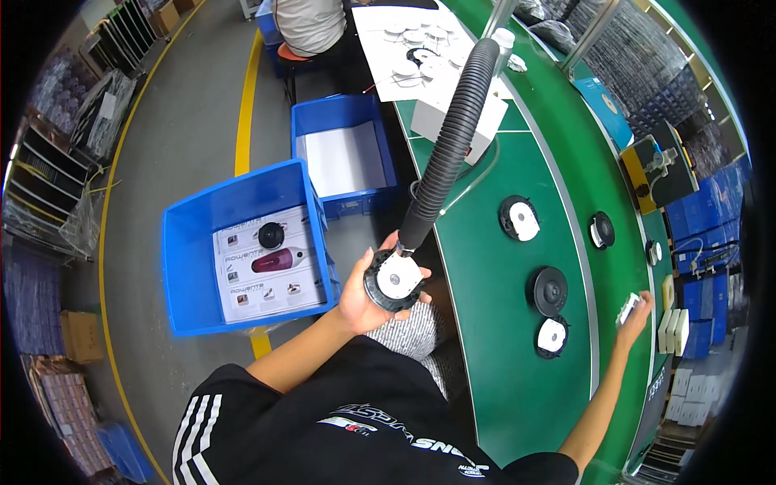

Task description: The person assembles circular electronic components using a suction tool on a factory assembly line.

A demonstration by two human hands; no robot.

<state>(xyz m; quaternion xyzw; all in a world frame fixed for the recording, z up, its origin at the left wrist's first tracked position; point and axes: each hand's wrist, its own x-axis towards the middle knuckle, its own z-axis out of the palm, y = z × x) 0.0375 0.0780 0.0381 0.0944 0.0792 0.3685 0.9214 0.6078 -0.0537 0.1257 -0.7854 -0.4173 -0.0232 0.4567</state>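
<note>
My left hand [356,299] is wrapped round a black round part with a white plate [398,276] on its face. The metal tip below the black corrugated hose [454,133] comes down at the upper edge of this part; whether they touch, I cannot tell. Far out to the right, over the green belt, my right hand [638,318] grips a small white piece [626,309], too small to make out. Between my hands, the green table bears a black-and-white round part [519,219], a black disc [549,291] and another black-and-white round part [552,336].
A blue bin [242,182] with a printed sheet and a black disc stands at my left, beside another blue bin [343,105]. A white box [477,125] stands beyond the hose. Another round part [600,230] lies on the belt. A person [317,26] sits at the far end.
</note>
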